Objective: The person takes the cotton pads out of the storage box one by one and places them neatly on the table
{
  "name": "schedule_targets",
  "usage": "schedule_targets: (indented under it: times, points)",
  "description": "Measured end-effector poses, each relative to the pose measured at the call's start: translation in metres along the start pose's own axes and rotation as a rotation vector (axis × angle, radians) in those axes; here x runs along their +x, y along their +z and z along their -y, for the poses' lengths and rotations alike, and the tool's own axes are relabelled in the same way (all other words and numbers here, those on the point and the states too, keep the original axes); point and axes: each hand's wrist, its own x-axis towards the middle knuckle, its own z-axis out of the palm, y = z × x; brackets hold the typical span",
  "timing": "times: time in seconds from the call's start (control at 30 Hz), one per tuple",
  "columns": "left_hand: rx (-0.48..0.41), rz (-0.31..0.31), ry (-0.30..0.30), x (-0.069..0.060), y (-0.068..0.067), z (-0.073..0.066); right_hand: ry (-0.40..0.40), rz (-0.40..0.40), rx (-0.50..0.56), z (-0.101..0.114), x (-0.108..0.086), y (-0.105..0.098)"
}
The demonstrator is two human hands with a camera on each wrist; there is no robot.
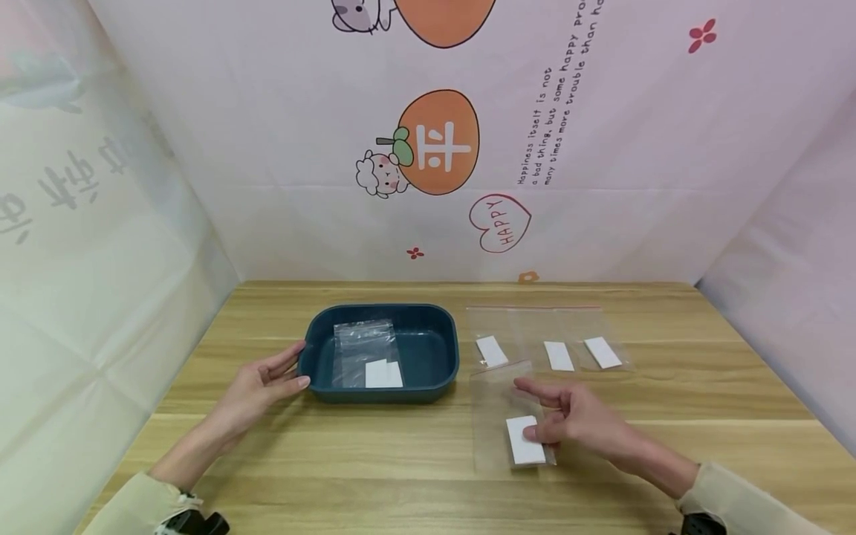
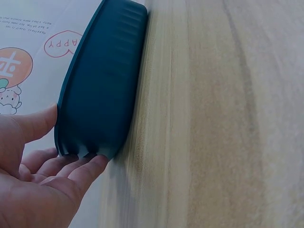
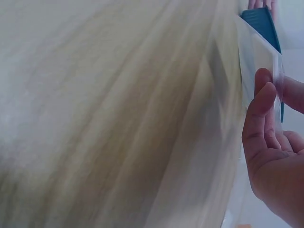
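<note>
My left hand (image 1: 257,390) holds the left end of a dark teal plastic tray (image 1: 435,388), its thumb near the rim and its fingers against the outer end wall. Inside the tray lie clear zip bags (image 1: 354,342) with white cards (image 1: 383,374) in them; how many bags overlap is unclear. My right hand (image 1: 578,420) pinches the right edge of another clear zip bag (image 1: 491,401), thumb in front over its white card (image 1: 521,449). In the right wrist view, that bag (image 3: 247,52) stands on edge above the table.
Right of the tray, several clear zip bags (image 1: 535,323) lie side by side at the back, each with a small white card (image 1: 559,356). The wooden table (image 1: 374,468) is bordered by a printed cloth (image 1: 301,148) behind and cloth at both sides.
</note>
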Motion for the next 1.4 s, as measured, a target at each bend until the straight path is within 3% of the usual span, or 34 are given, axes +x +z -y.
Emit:
schedule_targets:
  times: [0.13, 0.87, 1.13, 1.4]
  points:
    - [0.004, 0.001, -0.004, 0.000, 0.000, 0.000, 0.007, -0.009, -0.065, -0.004, 0.001, 0.001]
    - [-0.003, 0.011, 0.001, 0.001, 0.000, 0.001, -0.006, -0.033, -0.208, -0.013, -0.002, 0.004]
    - [0.016, 0.005, -0.003, 0.001, -0.001, 0.001, -0.005, -0.065, -0.340, -0.013, -0.003, 0.005]
    - [0.015, -0.001, 0.009, 0.001, 0.000, 0.002, -0.055, -0.138, -0.510, -0.014, -0.001, 0.006]
